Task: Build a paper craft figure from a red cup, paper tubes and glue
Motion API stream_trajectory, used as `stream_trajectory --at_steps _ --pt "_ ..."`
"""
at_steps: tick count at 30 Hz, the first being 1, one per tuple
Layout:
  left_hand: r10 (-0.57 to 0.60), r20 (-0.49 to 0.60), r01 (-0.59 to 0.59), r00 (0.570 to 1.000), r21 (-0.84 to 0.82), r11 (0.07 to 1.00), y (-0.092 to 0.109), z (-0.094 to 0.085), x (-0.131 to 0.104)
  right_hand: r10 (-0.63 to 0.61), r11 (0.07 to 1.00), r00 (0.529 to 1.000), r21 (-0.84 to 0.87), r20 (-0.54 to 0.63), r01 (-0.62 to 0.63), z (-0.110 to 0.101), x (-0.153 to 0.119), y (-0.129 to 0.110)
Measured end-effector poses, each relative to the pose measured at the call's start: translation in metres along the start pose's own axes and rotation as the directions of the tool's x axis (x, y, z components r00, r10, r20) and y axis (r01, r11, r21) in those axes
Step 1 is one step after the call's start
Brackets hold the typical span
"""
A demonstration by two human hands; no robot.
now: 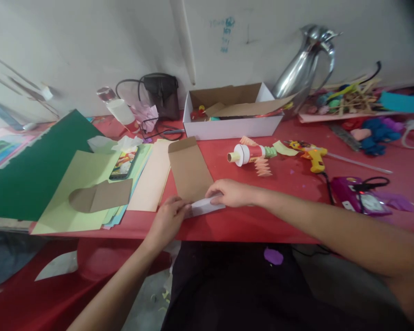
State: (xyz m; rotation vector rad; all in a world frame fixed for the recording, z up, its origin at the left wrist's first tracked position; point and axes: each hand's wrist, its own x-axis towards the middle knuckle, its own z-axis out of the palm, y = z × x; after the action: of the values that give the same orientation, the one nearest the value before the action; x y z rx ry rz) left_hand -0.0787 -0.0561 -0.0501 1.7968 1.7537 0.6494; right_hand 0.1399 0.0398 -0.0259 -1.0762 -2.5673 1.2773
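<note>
A narrow strip of white paper [205, 208] lies near the front edge of the red table, between my two hands. My left hand [170, 216] pinches its left end, fingers closed. On its right part, my right hand [226, 193] grips the upper edge with curled fingers. Just behind the strip lies a brown cardboard piece [189, 165] with a rounded flap, its lower end partly under the paper and my hands. A paper craft figure [250, 154], a white and red tube with pleated orange and green strips, lies beyond my right hand.
Paper sheets [86, 170], a phone [124, 163] and a brown cutout [103, 195] lie left. Behind stand a white box [231, 131], a black bag [162, 94] and a metal jug [300, 69]. Right are a yellow glue gun [313, 156], its cord and a purple device [360, 195].
</note>
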Motion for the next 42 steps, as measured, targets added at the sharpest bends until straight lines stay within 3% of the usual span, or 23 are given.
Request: stream_trajectory --at_steps 6,11,13,17,20,23,27,30,34,36,40,42 --pt "-0.019 -0.02 0.018 1.0 -0.04 0.999 0.002 0.004 -0.004 -0.014 0.998 0.999 -0.063 0.03 0.016 -0.002 0.0 -0.006" --pt "-0.009 -0.104 0.021 0.995 0.109 0.994 0.005 0.007 -0.003 0.0 0.996 0.994 -0.086 0.112 0.009 -0.009 0.008 -0.012" --pt "-0.03 -0.099 0.039 0.995 0.089 0.995 0.007 0.007 -0.002 0.002 0.995 0.994 -0.098 0.105 0.009 -0.01 0.009 -0.012" --pt "-0.088 -0.078 0.091 0.993 0.03 0.995 0.011 0.007 0.0 0.013 0.991 1.0 -0.132 0.002 -0.013 -0.002 0.001 -0.008" --pt "-0.107 -0.082 0.107 0.991 -0.004 0.994 0.008 0.008 0.0 -0.042 0.997 0.985 -0.07 -0.167 0.031 0.012 -0.011 0.0" --pt "-0.101 -0.084 0.095 0.991 -0.073 0.993 0.0 0.008 -0.002 -0.07 0.977 0.905 0.155 -0.419 0.148 0.03 -0.024 0.009" --pt "-0.057 -0.147 0.025 0.987 -0.214 0.976 -0.007 0.01 -0.008 0.127 0.927 0.766 0.35 -0.63 0.134 0.051 -0.034 0.014" --pt "-0.053 -0.241 -0.023 0.969 -0.304 0.952 -0.004 0.016 -0.016 0.178 0.936 0.742 0.344 -0.646 0.075 0.061 -0.036 0.012" --pt "-0.077 -0.335 -0.067 0.939 -0.398 0.915 0.005 0.023 -0.023 0.165 0.918 0.739 0.376 -0.653 0.127 0.067 -0.037 0.002" --pt "-0.072 -0.294 -0.073 0.953 -0.453 0.888 0.01 0.024 -0.024 0.143 0.898 0.747 0.403 -0.649 0.179 0.068 -0.039 -0.006" --pt "-0.071 -0.071 0.018 0.995 -0.571 0.821 0.017 0.021 -0.021 0.012 0.906 0.757 0.328 -0.654 0.269 0.07 -0.043 -0.025" --pt "-0.078 -0.091 0.008 0.993 -0.602 0.799 0.017 0.02 -0.017 -0.051 0.914 0.75 0.271 -0.659 0.301 0.072 -0.042 -0.032"
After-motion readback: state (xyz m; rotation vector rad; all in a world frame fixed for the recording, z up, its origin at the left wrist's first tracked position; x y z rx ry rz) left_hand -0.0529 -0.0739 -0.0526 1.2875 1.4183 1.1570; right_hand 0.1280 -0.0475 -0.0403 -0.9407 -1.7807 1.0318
